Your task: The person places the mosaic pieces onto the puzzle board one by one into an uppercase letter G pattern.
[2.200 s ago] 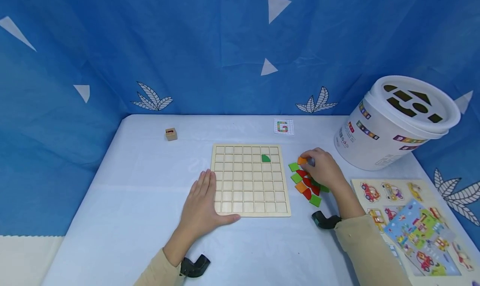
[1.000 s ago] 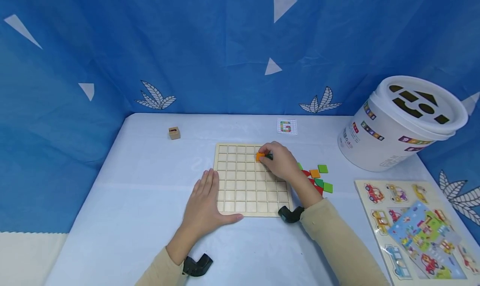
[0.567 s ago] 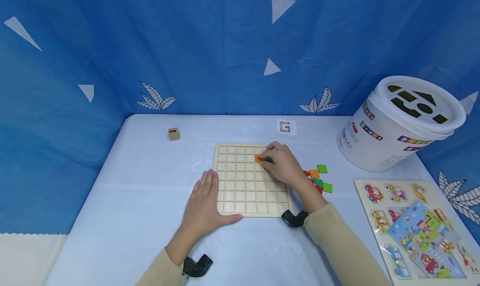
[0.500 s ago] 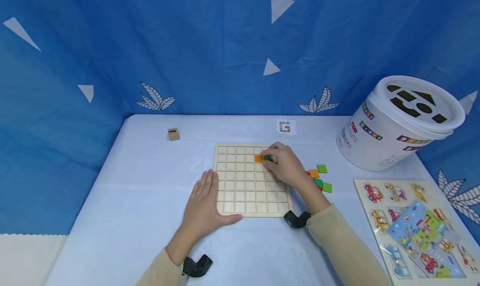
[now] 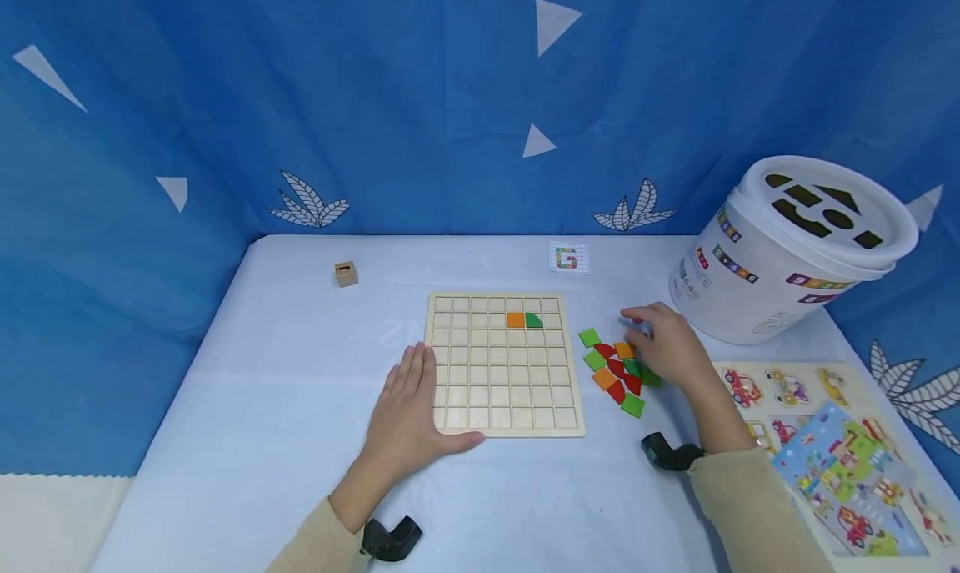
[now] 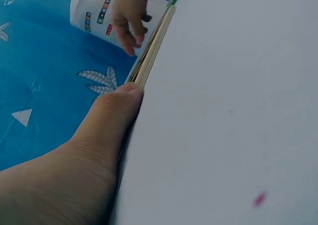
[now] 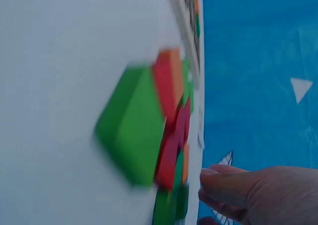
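Observation:
A square wooden grid board (image 5: 480,378) lies mid-table. In one of its upper rows an orange square tile (image 5: 516,320) sits beside a green quarter-round tile (image 5: 533,320). My left hand (image 5: 403,414) rests flat at the board's left edge, fingers straight, thumb along the near edge; the left wrist view shows the thumb (image 6: 112,115) against the board's side. My right hand (image 5: 666,348) hovers just above a loose pile of green, orange and red tiles (image 5: 617,369), fingers loosely bent and holding nothing. A green tile (image 7: 134,130) looms close in the right wrist view.
A small picture card (image 5: 568,258) lies behind the board, and a small wooden block (image 5: 346,273) stands back left. To the right are a white lidded bucket (image 5: 757,289) and a vehicle puzzle board (image 5: 795,373) with a colourful sheet (image 5: 847,473) on it.
My right hand carried the orange square from the pile to the cell left of the green tile, let go, and moved back right over the pile. The left hand has stayed in place.

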Action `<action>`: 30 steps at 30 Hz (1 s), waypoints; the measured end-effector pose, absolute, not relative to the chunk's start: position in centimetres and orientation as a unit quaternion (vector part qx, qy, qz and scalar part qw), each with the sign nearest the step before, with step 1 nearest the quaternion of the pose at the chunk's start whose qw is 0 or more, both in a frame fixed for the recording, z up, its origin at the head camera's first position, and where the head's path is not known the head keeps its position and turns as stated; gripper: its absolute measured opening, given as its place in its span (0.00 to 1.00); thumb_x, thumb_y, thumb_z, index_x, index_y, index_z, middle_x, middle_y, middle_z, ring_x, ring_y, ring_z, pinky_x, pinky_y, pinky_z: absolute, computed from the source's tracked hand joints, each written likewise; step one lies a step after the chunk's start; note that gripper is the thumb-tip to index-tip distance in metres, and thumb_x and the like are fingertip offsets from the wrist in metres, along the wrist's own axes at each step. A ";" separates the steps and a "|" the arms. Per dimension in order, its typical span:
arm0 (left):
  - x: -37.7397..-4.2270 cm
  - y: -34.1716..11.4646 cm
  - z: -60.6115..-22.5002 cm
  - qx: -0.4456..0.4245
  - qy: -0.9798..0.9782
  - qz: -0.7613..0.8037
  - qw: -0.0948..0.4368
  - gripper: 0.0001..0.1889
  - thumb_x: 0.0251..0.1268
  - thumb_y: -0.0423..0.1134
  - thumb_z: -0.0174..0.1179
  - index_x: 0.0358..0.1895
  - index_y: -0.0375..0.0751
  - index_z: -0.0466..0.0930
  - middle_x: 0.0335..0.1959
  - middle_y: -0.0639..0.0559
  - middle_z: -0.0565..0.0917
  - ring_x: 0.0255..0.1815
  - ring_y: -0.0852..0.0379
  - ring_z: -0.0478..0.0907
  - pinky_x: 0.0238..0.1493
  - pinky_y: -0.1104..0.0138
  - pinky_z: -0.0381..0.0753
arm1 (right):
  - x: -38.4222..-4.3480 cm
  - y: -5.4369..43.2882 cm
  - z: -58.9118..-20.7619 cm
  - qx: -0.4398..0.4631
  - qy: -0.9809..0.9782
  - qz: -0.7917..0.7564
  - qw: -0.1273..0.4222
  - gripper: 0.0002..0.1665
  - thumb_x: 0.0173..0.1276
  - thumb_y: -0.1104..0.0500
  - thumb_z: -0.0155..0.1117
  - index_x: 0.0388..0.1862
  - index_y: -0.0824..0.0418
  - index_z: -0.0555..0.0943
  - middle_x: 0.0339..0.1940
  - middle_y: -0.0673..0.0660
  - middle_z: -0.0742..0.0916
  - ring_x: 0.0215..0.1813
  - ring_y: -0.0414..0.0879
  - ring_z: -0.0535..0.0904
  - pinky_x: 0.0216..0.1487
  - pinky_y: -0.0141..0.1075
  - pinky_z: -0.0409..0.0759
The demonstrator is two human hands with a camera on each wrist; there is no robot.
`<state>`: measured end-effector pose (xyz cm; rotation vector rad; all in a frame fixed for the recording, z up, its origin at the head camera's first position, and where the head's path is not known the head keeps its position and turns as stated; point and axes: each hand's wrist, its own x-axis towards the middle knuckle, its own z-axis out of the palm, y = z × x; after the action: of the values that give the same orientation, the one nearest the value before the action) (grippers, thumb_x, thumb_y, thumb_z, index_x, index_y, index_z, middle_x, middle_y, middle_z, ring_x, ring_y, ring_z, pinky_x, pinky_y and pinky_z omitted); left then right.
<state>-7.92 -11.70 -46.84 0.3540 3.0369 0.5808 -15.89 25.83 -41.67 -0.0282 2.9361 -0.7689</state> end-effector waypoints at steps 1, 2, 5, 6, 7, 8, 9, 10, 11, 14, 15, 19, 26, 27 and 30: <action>-7.9 -11.7 -46.8 0.114 0.976 0.186 0.017 0.75 0.36 0.86 0.57 0.79 0.33 0.40 0.82 0.40 0.43 0.84 0.45 0.38 0.81 0.50 0.47 | -15.7 26.4 -41.8 -0.006 0.968 -0.243 0.061 0.24 0.70 0.61 0.64 0.65 0.60 0.77 0.60 0.66 0.79 0.59 0.62 0.75 0.60 0.59 0.78; -7.9 -11.7 -46.8 0.113 0.976 0.185 0.019 0.75 0.36 0.86 0.57 0.79 0.33 0.40 0.82 0.40 0.42 0.84 0.45 0.37 0.81 0.50 0.47 | -15.6 26.9 -41.8 -0.003 0.969 -0.235 0.069 0.25 0.70 0.60 0.64 0.65 0.60 0.77 0.61 0.67 0.79 0.61 0.63 0.74 0.61 0.60 0.77; -8.1 -11.8 -46.8 0.115 0.976 0.186 0.019 0.75 0.36 0.86 0.57 0.79 0.33 0.40 0.82 0.40 0.43 0.84 0.46 0.37 0.81 0.50 0.45 | -15.3 27.8 -42.0 -0.002 0.972 -0.219 0.085 0.25 0.70 0.59 0.64 0.65 0.61 0.77 0.60 0.67 0.78 0.63 0.65 0.72 0.61 0.61 0.76; -8.1 -11.8 -46.8 0.116 0.976 0.186 0.018 0.75 0.36 0.86 0.57 0.79 0.33 0.40 0.82 0.40 0.43 0.84 0.46 0.37 0.81 0.50 0.45 | -15.3 28.0 -42.0 -0.001 0.972 -0.220 0.089 0.24 0.70 0.59 0.64 0.65 0.61 0.78 0.60 0.67 0.78 0.63 0.65 0.72 0.61 0.61 0.77; -8.2 -11.8 -46.7 0.116 0.976 0.186 0.018 0.75 0.36 0.86 0.57 0.79 0.33 0.40 0.82 0.40 0.43 0.84 0.46 0.37 0.81 0.50 0.45 | -15.2 28.2 -42.0 -0.002 0.971 -0.221 0.091 0.24 0.71 0.59 0.63 0.65 0.61 0.78 0.60 0.67 0.78 0.63 0.65 0.73 0.61 0.61 0.77; -8.3 -11.8 -46.7 0.117 0.975 0.186 0.017 0.75 0.36 0.86 0.57 0.79 0.33 0.40 0.82 0.40 0.43 0.84 0.46 0.37 0.81 0.49 0.45 | -15.1 28.3 -42.0 -0.003 0.971 -0.222 0.093 0.24 0.71 0.59 0.63 0.65 0.61 0.78 0.60 0.67 0.78 0.62 0.64 0.73 0.61 0.61 0.77; -8.3 -11.8 -46.7 0.118 0.975 0.188 0.017 0.75 0.36 0.85 0.58 0.79 0.33 0.40 0.82 0.40 0.43 0.84 0.46 0.37 0.81 0.49 0.45 | -15.0 28.4 -42.0 -0.004 0.970 -0.223 0.095 0.24 0.71 0.59 0.62 0.65 0.61 0.78 0.60 0.67 0.78 0.62 0.64 0.73 0.61 0.61 0.77; -8.4 -11.8 -46.7 0.118 0.975 0.188 0.018 0.75 0.36 0.85 0.58 0.79 0.33 0.40 0.82 0.40 0.43 0.84 0.46 0.37 0.81 0.49 0.45 | -14.9 28.5 -42.0 -0.004 0.970 -0.224 0.096 0.24 0.71 0.59 0.62 0.65 0.61 0.78 0.60 0.66 0.78 0.62 0.64 0.73 0.61 0.61 0.76; -8.4 -11.7 -46.7 0.119 0.975 0.189 0.019 0.75 0.36 0.85 0.58 0.79 0.33 0.40 0.82 0.40 0.43 0.84 0.46 0.37 0.81 0.49 0.45 | -14.8 28.5 -41.9 -0.005 0.969 -0.227 0.098 0.24 0.71 0.59 0.62 0.65 0.61 0.78 0.60 0.66 0.78 0.62 0.64 0.73 0.61 0.61 0.76; -8.5 -11.7 -46.7 0.118 0.974 0.191 0.024 0.75 0.36 0.85 0.58 0.79 0.33 0.40 0.82 0.40 0.43 0.84 0.46 0.37 0.81 0.49 0.45 | -14.4 28.7 -41.7 -0.005 0.968 -0.231 0.099 0.23 0.70 0.60 0.63 0.64 0.61 0.79 0.60 0.66 0.78 0.62 0.64 0.73 0.60 0.62 0.76; -8.5 -11.7 -46.7 0.118 0.974 0.191 0.024 0.75 0.36 0.86 0.58 0.79 0.33 0.39 0.82 0.41 0.43 0.84 0.46 0.37 0.81 0.49 0.45 | -14.4 28.7 -41.6 -0.004 0.967 -0.233 0.099 0.23 0.70 0.60 0.64 0.63 0.61 0.79 0.60 0.67 0.78 0.62 0.64 0.73 0.61 0.62 0.76; -8.6 -11.7 -46.8 0.117 0.974 0.192 0.023 0.76 0.36 0.86 0.57 0.79 0.33 0.39 0.82 0.41 0.42 0.84 0.46 0.37 0.81 0.49 0.45 | -14.5 28.6 -41.5 0.008 0.965 -0.245 0.097 0.20 0.68 0.59 0.66 0.58 0.60 0.79 0.57 0.66 0.80 0.57 0.61 0.75 0.56 0.58 0.80; -8.6 -11.8 -47.0 0.117 0.974 0.192 0.016 0.76 0.35 0.86 0.57 0.79 0.34 0.40 0.82 0.41 0.43 0.84 0.46 0.38 0.81 0.49 0.46 | -15.3 27.8 -41.5 0.035 0.957 -0.277 0.077 0.14 0.69 0.58 0.66 0.52 0.57 0.79 0.47 0.60 0.81 0.48 0.54 0.74 0.43 0.39 0.80; -8.6 -11.8 -47.0 0.117 0.974 0.192 0.014 0.76 0.35 0.87 0.57 0.79 0.33 0.40 0.82 0.41 0.43 0.84 0.46 0.38 0.81 0.49 0.46 | -15.5 27.6 -41.4 0.036 0.956 -0.283 0.069 0.14 0.70 0.57 0.65 0.53 0.57 0.79 0.47 0.60 0.82 0.47 0.54 0.74 0.42 0.37 0.79; -8.6 -11.8 -47.1 0.117 0.975 0.190 0.011 0.76 0.35 0.87 0.56 0.79 0.33 0.40 0.82 0.41 0.44 0.84 0.46 0.39 0.81 0.49 0.46 | -16.0 26.4 -41.4 0.032 0.951 -0.303 0.046 0.14 0.71 0.56 0.64 0.53 0.56 0.79 0.46 0.59 0.82 0.44 0.52 0.75 0.37 0.34 0.79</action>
<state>-8.58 -11.76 -47.10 0.3662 3.0399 0.5942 -15.98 26.39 -41.41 0.0962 2.9039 -0.9252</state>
